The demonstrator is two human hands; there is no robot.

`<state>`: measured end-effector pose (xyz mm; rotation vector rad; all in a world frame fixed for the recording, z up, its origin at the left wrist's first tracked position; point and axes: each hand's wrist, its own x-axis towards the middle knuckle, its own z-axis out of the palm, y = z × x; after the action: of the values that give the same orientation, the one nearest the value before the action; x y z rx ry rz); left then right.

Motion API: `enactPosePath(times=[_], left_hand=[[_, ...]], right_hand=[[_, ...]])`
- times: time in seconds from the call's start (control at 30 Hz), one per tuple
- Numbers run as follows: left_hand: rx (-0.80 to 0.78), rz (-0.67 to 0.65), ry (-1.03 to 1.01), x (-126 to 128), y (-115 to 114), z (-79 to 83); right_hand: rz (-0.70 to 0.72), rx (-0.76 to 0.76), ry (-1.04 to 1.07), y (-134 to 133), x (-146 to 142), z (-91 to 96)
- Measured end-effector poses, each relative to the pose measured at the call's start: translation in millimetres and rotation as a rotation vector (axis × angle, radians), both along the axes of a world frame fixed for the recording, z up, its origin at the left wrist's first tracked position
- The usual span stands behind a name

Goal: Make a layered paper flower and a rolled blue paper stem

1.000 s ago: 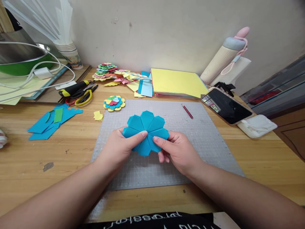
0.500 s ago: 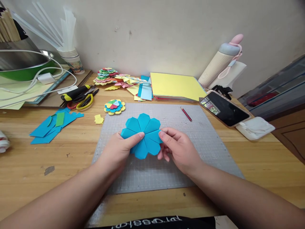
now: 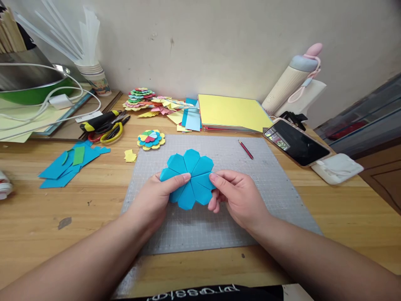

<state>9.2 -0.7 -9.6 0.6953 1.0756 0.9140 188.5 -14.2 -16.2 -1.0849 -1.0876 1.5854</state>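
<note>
A blue folded paper flower made of several petal pieces is held just above a grey cutting mat. My left hand pinches its left side, thumb on top pointing toward the centre. My right hand pinches its right side, thumb on top, fingers curled beneath. Both hands are closed on the flower. A small multicoloured paper flower lies on the wooden table beyond the mat's far left corner.
A red pencil lies on the mat's far right. Behind are a yellow paper stack, folded flowers, scissors, blue scraps, a phone, a white case and a bottle.
The flower has been turned slightly in my hands and drawn a little nearer; my right thumb has shifted along its right edge. The view tilted slightly.
</note>
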Motion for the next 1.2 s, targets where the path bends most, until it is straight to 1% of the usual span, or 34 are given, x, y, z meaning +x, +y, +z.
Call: enactPosePath(times=[0.37, 0.47, 0.57, 0.7, 0.83, 1.07, 1.2], left_hand=[[-0.012, 0.029, -0.056, 2.2, 0.1, 2.6], [-0.009, 0.058, -0.054, 1.5, 0.7, 3.2], [-0.003, 0.06, -0.046, 0.4, 0.9, 3.5], [0.015, 0.018, -0.053, -0.6, 0.1, 3.6], [0.039, 0.027, -0.047, -0.7, -0.9, 3.1], [0.024, -0.024, -0.052, 0.3, -0.1, 4.5], [0.053, -0.053, -0.042, 0.0, -0.2, 5.1]], right_hand=[[0.036, -0.048, 0.036, 1.1, -0.6, 1.4], [0.095, -0.094, 0.055, 0.4, -1.0, 1.2], [0.156, -0.141, 0.027, 0.3, -1.5, 0.3], [0.135, -0.122, 0.041, -0.1, -1.3, 0.0], [0.118, -0.104, 0.064, -2.0, -1.5, 0.9], [0.073, -0.09, 0.013, -3.0, -1.3, 1.5], [0.07, -0.091, -0.001, -1.0, 0.4, 1.7]])
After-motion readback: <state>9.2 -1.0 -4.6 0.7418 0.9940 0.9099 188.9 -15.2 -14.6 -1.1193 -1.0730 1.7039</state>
